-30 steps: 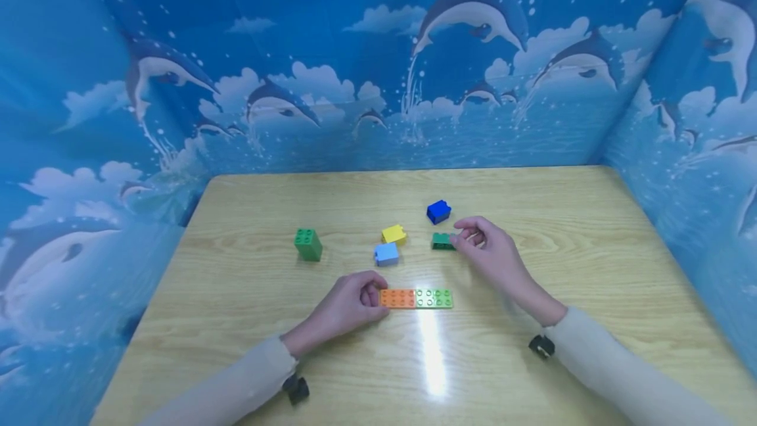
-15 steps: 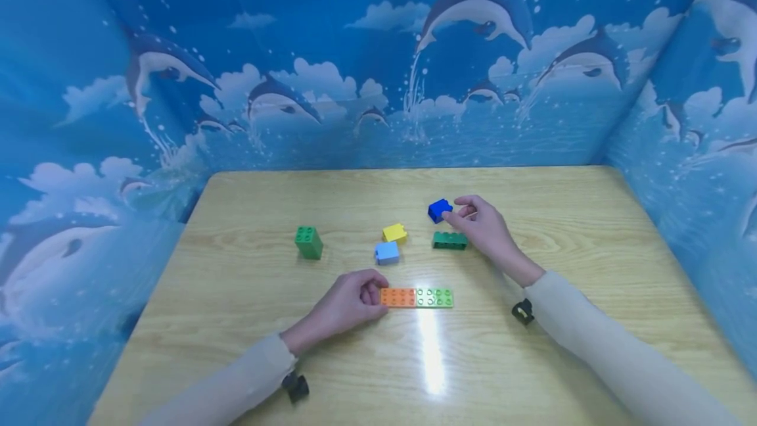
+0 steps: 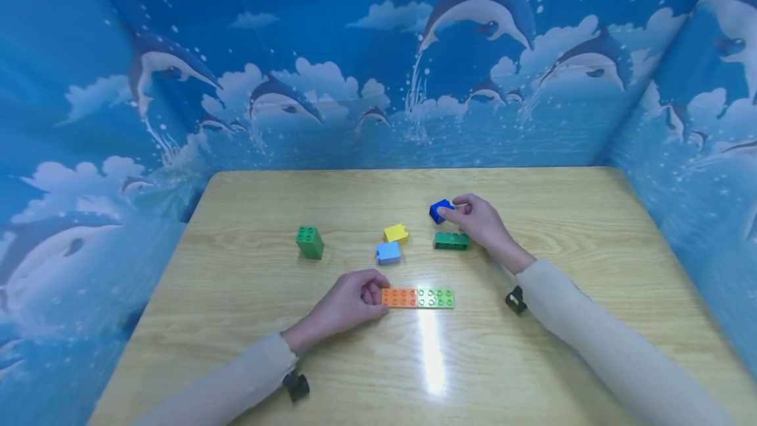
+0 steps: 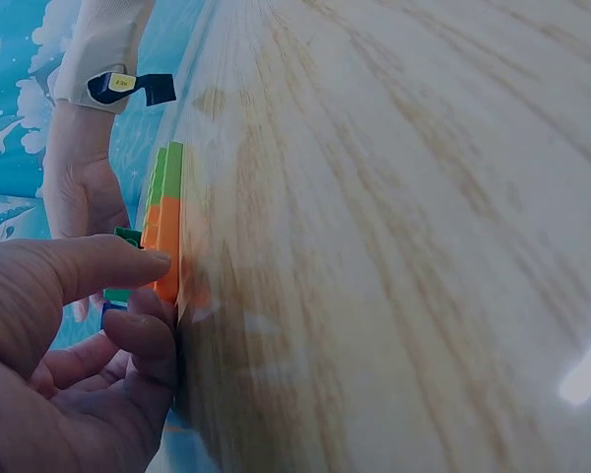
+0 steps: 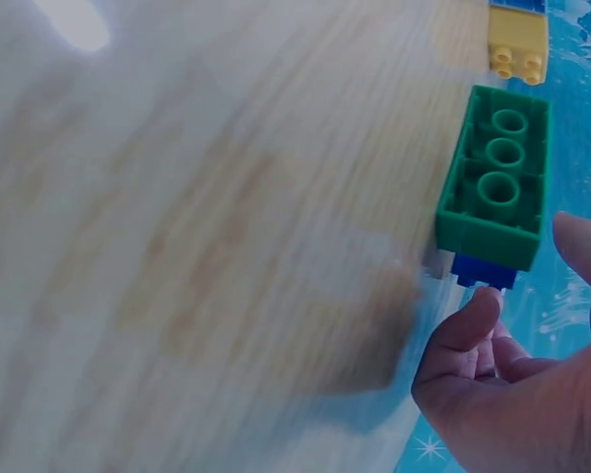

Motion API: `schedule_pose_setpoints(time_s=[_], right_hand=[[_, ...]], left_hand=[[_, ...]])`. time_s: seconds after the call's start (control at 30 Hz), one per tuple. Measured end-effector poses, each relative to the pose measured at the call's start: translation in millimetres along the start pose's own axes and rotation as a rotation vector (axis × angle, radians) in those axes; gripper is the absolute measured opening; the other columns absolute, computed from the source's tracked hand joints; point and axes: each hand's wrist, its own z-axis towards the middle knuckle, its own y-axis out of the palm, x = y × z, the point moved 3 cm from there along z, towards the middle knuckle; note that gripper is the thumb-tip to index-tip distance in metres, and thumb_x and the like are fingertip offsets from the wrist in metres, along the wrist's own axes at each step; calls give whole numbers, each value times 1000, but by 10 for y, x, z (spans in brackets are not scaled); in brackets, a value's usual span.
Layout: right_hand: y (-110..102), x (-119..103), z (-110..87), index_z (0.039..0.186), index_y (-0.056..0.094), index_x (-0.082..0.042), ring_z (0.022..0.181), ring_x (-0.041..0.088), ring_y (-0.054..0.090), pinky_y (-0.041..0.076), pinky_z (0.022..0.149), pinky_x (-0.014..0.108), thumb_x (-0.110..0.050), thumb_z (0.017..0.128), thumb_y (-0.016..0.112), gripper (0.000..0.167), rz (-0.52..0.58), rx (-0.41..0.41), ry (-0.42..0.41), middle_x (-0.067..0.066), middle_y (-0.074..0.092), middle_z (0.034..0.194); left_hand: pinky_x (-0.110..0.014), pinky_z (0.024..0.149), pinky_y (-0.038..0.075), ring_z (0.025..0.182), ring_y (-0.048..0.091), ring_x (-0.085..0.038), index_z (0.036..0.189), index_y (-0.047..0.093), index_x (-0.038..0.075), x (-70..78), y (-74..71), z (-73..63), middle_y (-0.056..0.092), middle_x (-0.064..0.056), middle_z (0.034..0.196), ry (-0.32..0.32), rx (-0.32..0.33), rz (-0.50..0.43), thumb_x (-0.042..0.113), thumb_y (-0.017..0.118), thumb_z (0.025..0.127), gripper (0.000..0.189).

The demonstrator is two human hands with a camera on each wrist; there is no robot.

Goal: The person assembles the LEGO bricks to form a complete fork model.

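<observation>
My left hand (image 3: pixel 349 302) holds the left end of an orange brick (image 3: pixel 399 298), thumb on the near side and fingers at the far side. A light green brick (image 3: pixel 435 298) adjoins the orange one in a straight row, studs up. In the left wrist view the thumb tip lies against the orange brick (image 4: pixel 167 232). My right hand (image 3: pixel 481 221) reaches over a dark blue brick (image 3: pixel 435 212). In the right wrist view its fingertips are at the end of the blue brick (image 5: pixel 485 271), with the thumb apart from it. A dark green brick (image 3: pixel 451 241) lies just nearer, hollow side showing.
A light blue brick (image 3: pixel 388 254) and a yellow brick (image 3: pixel 395 234) lie close together mid-table. A tall green block (image 3: pixel 309 242) stands upright at left. The wooden table (image 3: pixel 562 229) meets a dolphin-printed backdrop (image 3: pixel 355 137) at back and sides.
My right hand has moved from the dark green brick, away from me and slightly left, to the dark blue brick. The left hand has stayed on the orange brick.
</observation>
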Motion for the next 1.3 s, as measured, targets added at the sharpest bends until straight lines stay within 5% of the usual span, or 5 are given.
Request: schedule_pose_setpoints(time_s=[0.77,1.1,1.3], right_hand=[[27,26,92,136,61,-3,92,28,60,49,74,39,-55,100,77,66,-41,16,10,14,66,110],[40,41,83,142,61,0,123,38,61,53,99,52,-41,101,80,61,20,34,6,22,64,134],[29,67,71,143,60,-3,121,38,64,55,98,51,-32,101,81,55,55,58,-7,23,67,131]], left_hand=[[-30,70,59,80,67,-19,123,73,8,-23,-7,29,69,0,93,-13,-6,-42,7,92,86,42],[-30,70,59,81,67,-19,122,72,9,-41,-10,20,69,-1,93,-19,-8,-49,9,91,86,41],[-30,69,59,81,67,-19,122,72,9,-50,-9,12,69,0,93,-13,-9,-51,8,91,86,41]])
